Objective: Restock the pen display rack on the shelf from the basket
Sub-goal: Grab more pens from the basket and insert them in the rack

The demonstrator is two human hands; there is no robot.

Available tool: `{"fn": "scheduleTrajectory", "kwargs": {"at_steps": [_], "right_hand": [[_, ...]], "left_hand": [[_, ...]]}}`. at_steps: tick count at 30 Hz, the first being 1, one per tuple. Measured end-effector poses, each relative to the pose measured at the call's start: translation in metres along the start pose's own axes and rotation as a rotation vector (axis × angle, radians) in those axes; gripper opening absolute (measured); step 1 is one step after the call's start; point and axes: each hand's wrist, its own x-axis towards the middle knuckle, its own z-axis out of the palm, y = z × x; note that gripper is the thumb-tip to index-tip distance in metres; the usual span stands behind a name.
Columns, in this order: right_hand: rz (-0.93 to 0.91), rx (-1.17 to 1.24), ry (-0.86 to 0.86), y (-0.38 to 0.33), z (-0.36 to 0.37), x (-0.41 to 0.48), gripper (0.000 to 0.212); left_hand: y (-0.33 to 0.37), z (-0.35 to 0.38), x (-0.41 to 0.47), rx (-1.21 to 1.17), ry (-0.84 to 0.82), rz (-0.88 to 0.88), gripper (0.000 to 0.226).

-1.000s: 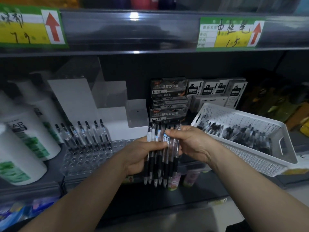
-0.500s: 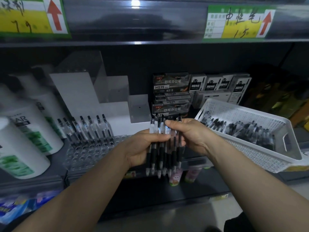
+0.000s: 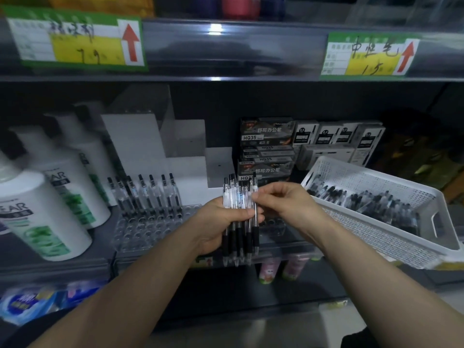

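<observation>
One pen or the whole lot: what do the hands have, nearest the camera?

Both. The left hand (image 3: 213, 227) is wrapped round a bundle of pens (image 3: 236, 197) at centre frame, its fingers (image 3: 251, 212) curled across the barrels. The right hand (image 3: 288, 204) pinches a single pen (image 3: 255, 234) on the bundle's right edge, fingertips (image 3: 259, 194) closed on its clear upper barrel.

Which way do they lie?

Upright: clicker ends up, tips down, black grips showing below the left hand. The pinched pen runs parallel to the others and touches them. I judge the step in hand is separating it from the bundle; it is not yet free.

Where must it go?

Beyond and to the left. The clear pen display rack (image 3: 155, 227) sits on the shelf (image 3: 75, 262) left of centre, just behind the left hand. A row of pens (image 3: 150, 194) stands along its back, leaning a little; the nearer holes look unfilled. So from the right fingers the free holes lie leftward and lower, across the bundle. The left hand is nearer the rack but is full, so the right would have to cross over it, pen near vertical, tip first.

And the supply?

The white basket (image 3: 364, 177) rests at the right of the frame beside the right wrist, with loose pens (image 3: 371, 202) lying in it.
</observation>
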Motion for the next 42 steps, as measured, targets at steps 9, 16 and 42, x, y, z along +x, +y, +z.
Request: {"fn": "scheduleTrajectory", "kwargs": {"at_steps": [9, 16, 42], "right_hand": [[-0.034, 0.061, 0.058, -0.009, 0.034, -0.018, 0.014], [-0.114, 0.117, 0.172, -0.022, 0.067, 0.003, 0.006], [-0.295, -0.645, 0.098, 0.002, 0.133, 0.064, 0.016]], "left_hand": [[0.001, -0.02, -0.029, 0.024, 0.169, -0.017, 0.024], [0.001, -0.077, -0.045, -0.159, 0.445, 0.064, 0.062], [0.009, -0.118, -0.059, -0.34, 0.713, 0.318, 0.045]]}}
